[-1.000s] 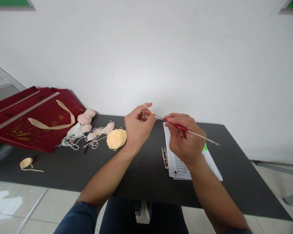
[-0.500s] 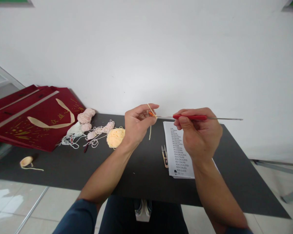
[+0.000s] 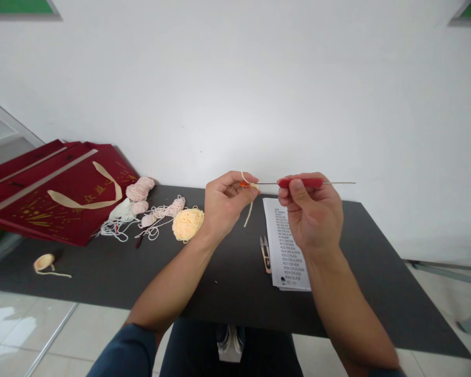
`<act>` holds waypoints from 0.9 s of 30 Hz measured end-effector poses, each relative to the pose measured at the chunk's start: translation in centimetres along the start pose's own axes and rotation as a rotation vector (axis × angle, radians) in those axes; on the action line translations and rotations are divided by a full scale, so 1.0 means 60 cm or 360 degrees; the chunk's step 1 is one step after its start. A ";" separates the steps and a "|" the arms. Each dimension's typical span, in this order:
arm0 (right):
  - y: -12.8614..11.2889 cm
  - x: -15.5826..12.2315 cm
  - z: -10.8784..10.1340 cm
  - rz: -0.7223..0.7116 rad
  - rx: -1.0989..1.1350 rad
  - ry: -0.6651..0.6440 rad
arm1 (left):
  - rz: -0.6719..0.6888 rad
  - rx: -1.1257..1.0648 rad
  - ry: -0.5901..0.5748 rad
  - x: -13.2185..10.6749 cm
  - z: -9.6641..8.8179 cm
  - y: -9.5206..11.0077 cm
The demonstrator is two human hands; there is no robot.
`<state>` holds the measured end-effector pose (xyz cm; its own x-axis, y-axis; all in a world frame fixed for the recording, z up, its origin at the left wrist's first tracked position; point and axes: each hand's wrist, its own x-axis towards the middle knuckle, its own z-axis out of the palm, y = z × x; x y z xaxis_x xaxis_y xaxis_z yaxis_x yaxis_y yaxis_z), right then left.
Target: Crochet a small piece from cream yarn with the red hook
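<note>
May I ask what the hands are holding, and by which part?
The right hand holds a crochet hook by its red handle; the left hand pinches pale yarn above its dangling end.

On our black table (image 3: 235,272) we see a round yellow yarn ball (image 3: 187,225), metal-bladed snips (image 3: 266,258) and white printed paper (image 3: 289,251).

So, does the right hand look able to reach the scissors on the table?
Probably yes: the scissors lie uncovered beside the printed sheets, but the right hand would likely need to release the red-handled hook first.
</note>
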<state>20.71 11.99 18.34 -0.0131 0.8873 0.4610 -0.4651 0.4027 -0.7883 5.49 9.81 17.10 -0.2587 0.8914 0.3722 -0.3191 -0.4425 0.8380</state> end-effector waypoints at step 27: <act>0.026 -0.006 0.016 0.0186 0.0173 0.0166 | -0.0048 -0.0063 0.0084 0.004 0.009 0.002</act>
<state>19.15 12.06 17.34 0.0165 0.9474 0.3196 -0.5585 0.2738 -0.7830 5.88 10.02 17.48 -0.2961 0.8984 0.3243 -0.3633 -0.4200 0.8316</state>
